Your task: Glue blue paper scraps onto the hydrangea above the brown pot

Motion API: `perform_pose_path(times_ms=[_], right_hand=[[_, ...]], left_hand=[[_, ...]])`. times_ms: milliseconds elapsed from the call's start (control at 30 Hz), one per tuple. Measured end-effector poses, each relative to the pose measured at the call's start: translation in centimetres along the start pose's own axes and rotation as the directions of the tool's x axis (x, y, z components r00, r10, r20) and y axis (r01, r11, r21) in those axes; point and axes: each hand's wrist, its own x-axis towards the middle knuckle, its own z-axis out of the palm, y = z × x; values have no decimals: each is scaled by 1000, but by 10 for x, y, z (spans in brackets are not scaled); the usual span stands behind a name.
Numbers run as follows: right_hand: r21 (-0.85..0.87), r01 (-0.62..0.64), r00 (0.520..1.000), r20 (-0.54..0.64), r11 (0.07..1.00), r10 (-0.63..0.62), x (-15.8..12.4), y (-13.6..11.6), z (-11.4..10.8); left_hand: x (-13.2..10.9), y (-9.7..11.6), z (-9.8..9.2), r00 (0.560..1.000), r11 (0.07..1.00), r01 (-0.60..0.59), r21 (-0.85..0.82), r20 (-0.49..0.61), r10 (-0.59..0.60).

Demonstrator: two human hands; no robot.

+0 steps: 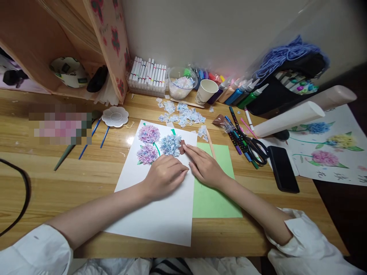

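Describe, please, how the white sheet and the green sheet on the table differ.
The white sheet carries two pink-violet flower heads and a blue flower head; the green sheet shows no flowers on its visible part. The white sheet looks larger than what shows of the green sheet. The left hand is over the white sheet, while the right forearm crosses the green sheet. Both lie flat on the wooden table.

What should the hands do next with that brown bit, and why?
Perhaps the right hand should gently press the brown piece: that hand is right at it, and the piece sits by the edge of the blue flower on the white paper.
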Motion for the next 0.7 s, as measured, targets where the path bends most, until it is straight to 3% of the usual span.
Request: perform_pose_path(times_ms=[167,333,533,700], right_hand=[[6,-28,1000,-3,1000,28,-4,-8,4],[28,-69,993,-97,997,71,-7,-9,5],[5,-30,991,-133,1000,30,-9,-9,5],[10,24,994,-105,1000,-23,-9,-7,5]], left_hand=[[-1,0,2,996,999,-8,52,91,3],[-4,2,3,984,997,-41,59,176,30],[-3,3,2,977,996,-27,88,211,8],[1,4,3,942,978,-99,185,333,32]])
